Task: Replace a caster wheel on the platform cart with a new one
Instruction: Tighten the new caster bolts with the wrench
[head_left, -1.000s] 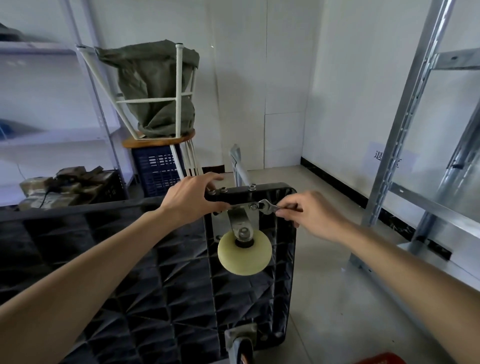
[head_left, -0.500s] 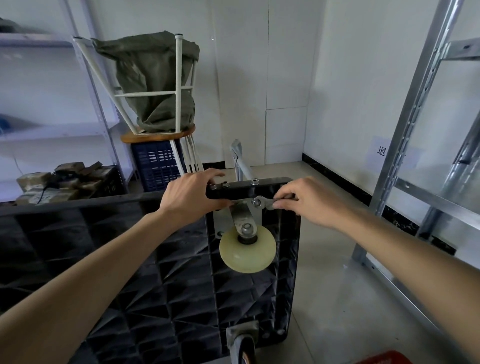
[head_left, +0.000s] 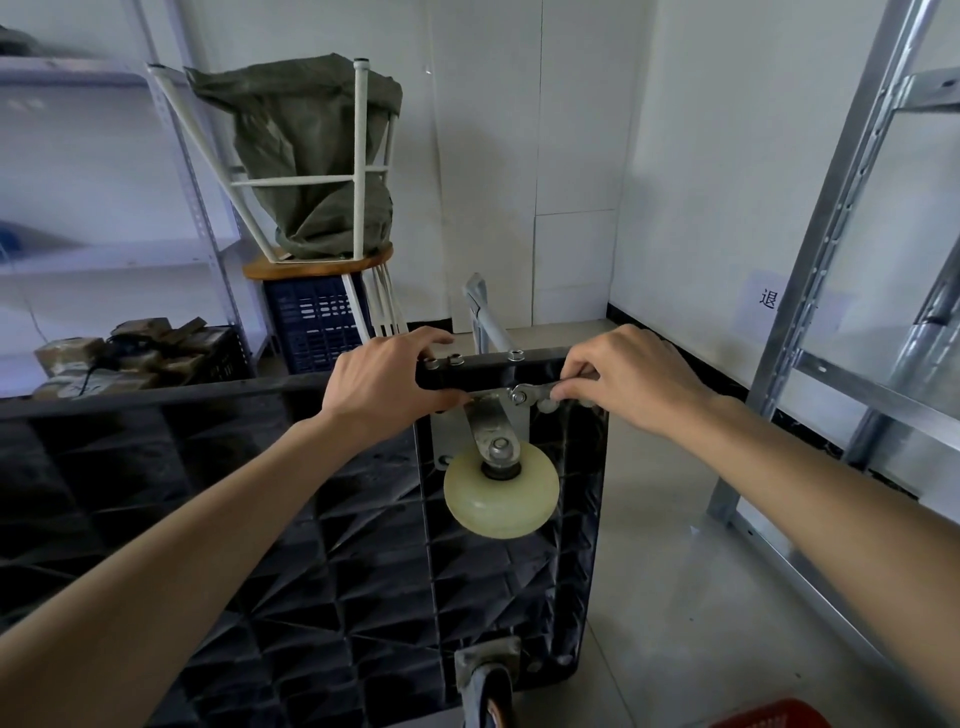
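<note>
Head view: the black ribbed plastic platform cart (head_left: 322, 561) stands tipped on its side, underside facing the camera. The cream-coloured round caster wheel (head_left: 501, 496) hangs just below centre in its grey metal bracket (head_left: 488, 421), bolted near the cart's top edge. The left hand (head_left: 384, 387) grips that black edge, fingers over the top and thumb beneath, at ten o'clock from the wheel. The right hand (head_left: 631, 379), at two o'clock, pinches the handle of a small silver metal wrench (head_left: 535, 391) whose head sits on a bolt of the bracket plate (fingers curled tight). A second dark caster (head_left: 488, 680) shows at six o'clock. A green cloth sack (head_left: 306, 156) rests at eleven o'clock.
</note>
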